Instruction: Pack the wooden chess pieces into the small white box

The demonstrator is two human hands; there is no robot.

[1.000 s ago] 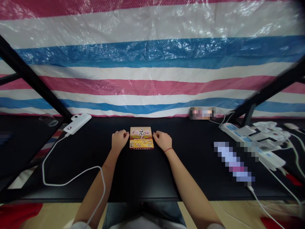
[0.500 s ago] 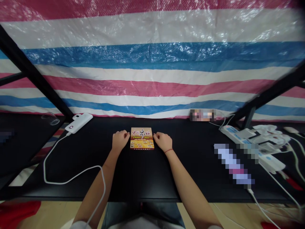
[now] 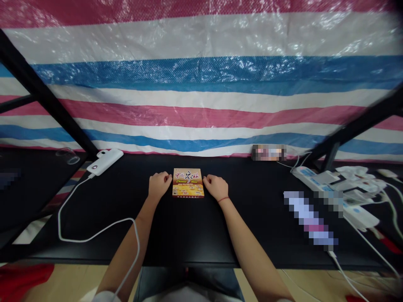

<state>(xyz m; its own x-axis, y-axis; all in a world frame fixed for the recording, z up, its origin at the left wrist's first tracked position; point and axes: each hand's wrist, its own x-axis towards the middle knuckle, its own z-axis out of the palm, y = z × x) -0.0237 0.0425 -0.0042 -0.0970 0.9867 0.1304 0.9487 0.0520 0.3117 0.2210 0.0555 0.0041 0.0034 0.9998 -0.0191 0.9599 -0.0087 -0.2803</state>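
Note:
A Chinese chess box [image 3: 188, 183], yellow and brown with printed lettering, lies flat on the black table [image 3: 189, 230]. Just to its left, my left hand [image 3: 159, 184] rests on the tabletop, its fingers curled into a loose fist. On the other side my right hand [image 3: 216, 186], with a thin red cord round the wrist, rests in the same way. Both fists are close beside the box, and I see nothing in either.
At the back left lies a white power bank [image 3: 107, 162] with a white cable [image 3: 94, 240] that crosses my left forearm. A power strip [image 3: 333, 191] with plugs and a blurred-out device [image 3: 310, 218] lie on the right. Behind the table hangs a striped plastic sheet [image 3: 201, 113].

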